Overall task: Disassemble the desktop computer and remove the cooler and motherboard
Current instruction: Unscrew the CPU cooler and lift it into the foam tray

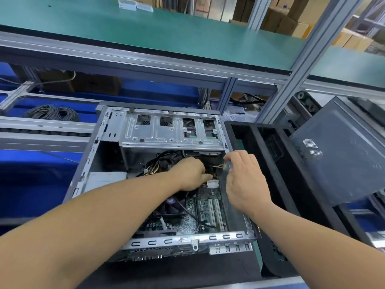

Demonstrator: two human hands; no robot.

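Green-topped bench [166, 34], open computer case [87, 155], left hand [189, 174] pinching white connector [213, 183], right hand [243, 178] curled round thin cable [218, 166].

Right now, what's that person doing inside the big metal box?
A person is taking apart a desktop computer lying open on a workbench. The left hand reaches down among the wires by a white plug. The right hand pinches a thin wire with its fingers. The fan cooler and green circuit board are still inside.
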